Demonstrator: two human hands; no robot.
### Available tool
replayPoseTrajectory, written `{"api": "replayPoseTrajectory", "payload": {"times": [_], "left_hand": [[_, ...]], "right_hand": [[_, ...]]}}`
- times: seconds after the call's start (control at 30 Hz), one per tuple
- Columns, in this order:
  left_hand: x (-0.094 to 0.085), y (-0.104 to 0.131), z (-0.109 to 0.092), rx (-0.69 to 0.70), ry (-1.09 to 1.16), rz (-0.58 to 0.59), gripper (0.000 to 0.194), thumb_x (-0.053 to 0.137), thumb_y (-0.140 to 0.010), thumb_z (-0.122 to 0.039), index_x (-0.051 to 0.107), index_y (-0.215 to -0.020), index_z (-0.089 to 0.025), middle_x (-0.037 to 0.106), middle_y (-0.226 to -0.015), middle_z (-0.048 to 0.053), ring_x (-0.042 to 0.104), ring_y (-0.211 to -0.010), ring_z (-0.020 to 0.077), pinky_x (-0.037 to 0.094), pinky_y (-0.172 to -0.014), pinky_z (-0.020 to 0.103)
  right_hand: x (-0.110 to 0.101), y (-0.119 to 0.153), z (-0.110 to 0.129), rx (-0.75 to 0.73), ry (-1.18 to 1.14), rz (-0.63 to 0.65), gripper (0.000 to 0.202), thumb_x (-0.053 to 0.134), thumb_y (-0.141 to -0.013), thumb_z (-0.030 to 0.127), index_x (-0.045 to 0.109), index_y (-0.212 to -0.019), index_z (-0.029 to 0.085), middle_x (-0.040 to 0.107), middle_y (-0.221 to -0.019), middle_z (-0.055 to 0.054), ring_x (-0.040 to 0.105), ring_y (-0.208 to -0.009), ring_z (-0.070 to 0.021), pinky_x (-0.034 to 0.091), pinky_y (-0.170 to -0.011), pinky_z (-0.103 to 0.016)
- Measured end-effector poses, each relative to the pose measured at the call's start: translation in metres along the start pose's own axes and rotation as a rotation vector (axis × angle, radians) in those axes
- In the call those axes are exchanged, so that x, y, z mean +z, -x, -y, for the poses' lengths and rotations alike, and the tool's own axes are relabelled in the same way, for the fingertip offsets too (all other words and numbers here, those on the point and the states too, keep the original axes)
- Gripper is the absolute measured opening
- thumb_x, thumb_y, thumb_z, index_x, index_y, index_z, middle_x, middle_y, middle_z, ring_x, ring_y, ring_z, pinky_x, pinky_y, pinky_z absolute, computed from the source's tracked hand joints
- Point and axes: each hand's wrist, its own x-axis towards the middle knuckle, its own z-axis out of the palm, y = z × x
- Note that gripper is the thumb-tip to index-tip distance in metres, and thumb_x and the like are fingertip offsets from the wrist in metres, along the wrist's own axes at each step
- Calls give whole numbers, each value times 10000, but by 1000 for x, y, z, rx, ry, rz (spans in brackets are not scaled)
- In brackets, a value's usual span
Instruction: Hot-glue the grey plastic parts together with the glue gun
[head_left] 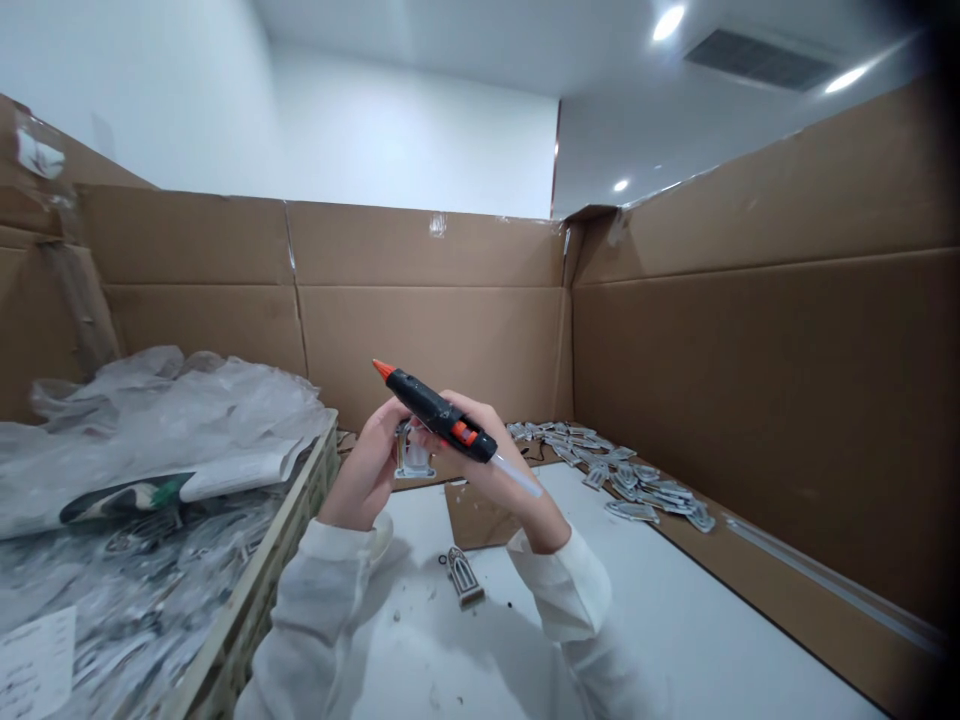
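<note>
Left hand: the left hand is closed on an arched piece, gripping it by its side above the desk; too loose a pinch could let the piece twist or drop.
Right hand: the right hand appears wrapped round the glue gun, though the gun's body hides most of the grip and I cannot tell whether a finger presses a trigger; an unintended squeeze could push out glue.
Hands together: the two meet at the fingers, crowded about the piece, so a small slip of either could jog the other.
Orange nozzle: the orange nozzle points up and away to the left, beyond the left fingers in this view; if it is hot, swinging it back across them risks a burn.
Glue stick: the clear glue stick juts from the gun's rear over the right wrist, where a sleeve or bump could catch it.
Second piece: another arched piece lies on the desk between the forearms, a small dark ring just beside it; a dragging white cuff could shift either, and the ring looks easy to lose.
Cardboard pad: the brown cardboard pad lies flat, partly beneath the right forearm; a brushing sleeve could slide it.
Heaped pieces: the pile at right overlaps loosely, so a knock could scatter it.
</note>
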Motion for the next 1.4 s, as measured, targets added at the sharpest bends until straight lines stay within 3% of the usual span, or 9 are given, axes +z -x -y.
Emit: {"api": "replayPoseTrajectory", "payload": {"times": [0.3, 0.47, 0.67, 0.8, 0.9, 1.1, 1.23, 1.3, 1.4], "left_hand": [[6, 2, 0, -35, 76, -96, 318, 710, -674, -435, 598, -761, -151, 556, -678, -6, 507, -587, 106, 387, -496, 196], [14, 6, 0, 29, 198, -190, 243, 733, -654, -335, 583, -681, -145, 543, -653, -19, 475, -576, 83, 373, -506, 176], [15, 6, -1, 12, 275, -285, 251, 727, -657, -280, 524, -639, -134, 532, -626, -36, 416, -505, 55, 313, -439, 170], [15, 3, -1, -4, 315, -352, 215, 708, -658, -228, 513, -637, -139, 486, -567, -60, 403, -482, 51, 320, -438, 168], [17, 3, -4, -6, 291, -345, 117, 638, -681, -176, 532, -648, -138, 501, -578, -63, 413, -476, 41, 314, -435, 158], [15, 5, -3, 69, 220, -397, 81, 585, -694, -214, 537, -675, -151, 524, -597, -69, 452, -495, 49, 348, -485, 164], [17, 4, -5, 52, 197, -419, 94, 591, -696, -245, 551, -750, -178, 559, -670, -59, 503, -577, 75, 372, -535, 177], [23, 11, -11, 170, 103, -399, 94, 586, -713, -267, 570, -768, -193, 578, -743, -40, 539, -698, 97, 395, -591, 179], [27, 37, -18, 445, -50, -358, 120, 575, -755, -319, 608, -824, -226, 598, -936, -25, 533, -930, 129, 418, -745, 182]], "right_hand": [[5, -1, -5, 14, -10, 36, 152, 596, -799, 318, 588, -827, 169, 601, -800, -14, 516, -709, -131, 409, -657, -247], [8, -1, -9, -108, 147, -26, 24, 567, -802, 174, 568, -827, 174, 543, -882, -34, 523, -806, -148, 415, -726, -255], [12, -1, -15, -150, 155, -16, 119, 504, -807, 74, 565, -812, 176, 508, -903, -31, 515, -805, -131, 422, -718, -240], [14, -2, -19, -147, 118, -67, 247, 557, -808, 120, 594, -1032, 218, 478, -982, -36, 520, -897, -146, 424, -803, -263], [16, -3, -22, -96, 55, -121, 455, 620, -804, 229, 500, -1241, 261, 463, -1060, -51, 513, -962, -170, 411, -867, -303], [19, -8, -24, 161, -74, -153, 317, 750, -655, 387, 570, -807, 175, 500, -820, -13, 492, -780, -155, 416, -713, -272], [15, -6, -14, 189, -236, -133, 338, 733, -666, 394, 596, -882, 173, 519, -766, 3, 464, -704, -128, 388, -629, -243], [10, -4, -9, 201, -302, -166, 335, 712, -694, 404, 613, -926, 183, 532, -763, 5, 468, -692, -123, 384, -618, -239], [-1, -1, -3, 244, -323, -345, 353, 718, -685, 434, 626, -911, 178, 556, -773, -7, 498, -715, -136, 402, -640, -253]]}}
